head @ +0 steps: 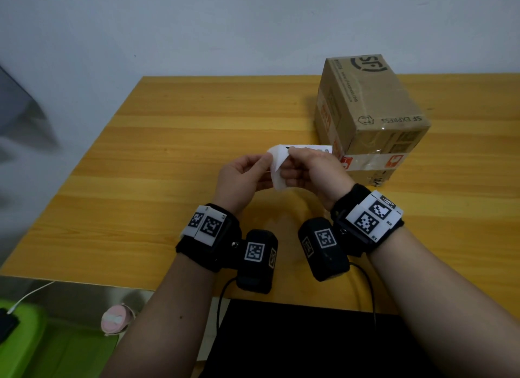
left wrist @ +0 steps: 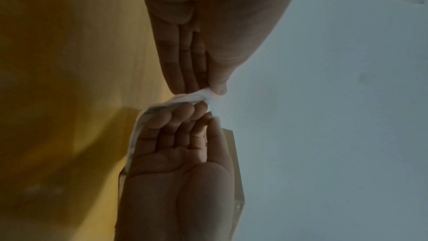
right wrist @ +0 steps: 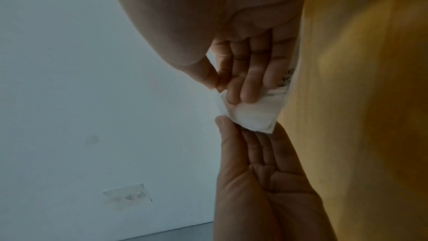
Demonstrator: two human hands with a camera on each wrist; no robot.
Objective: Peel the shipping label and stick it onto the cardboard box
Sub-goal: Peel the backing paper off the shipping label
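A white shipping label [head: 278, 164] with black print is held above the wooden table [head: 157, 164], bent into a curl between both hands. My left hand [head: 247, 172] pinches its near white corner [right wrist: 252, 116] between thumb and fingers. My right hand [head: 306, 166] pinches the printed part [left wrist: 148, 114], its fingers curled over the sheet. A brown cardboard box [head: 368, 110] with SF Express print and clear tape stands just right of and behind my right hand. Whether the label has parted from its backing cannot be told.
A pale wall [head: 197, 26] rises behind the table. A green bin [head: 33, 338] and a pink round object [head: 114, 320] sit low at the near left. Black cables [head: 368, 293] run from the wrist cameras over the table's near edge.
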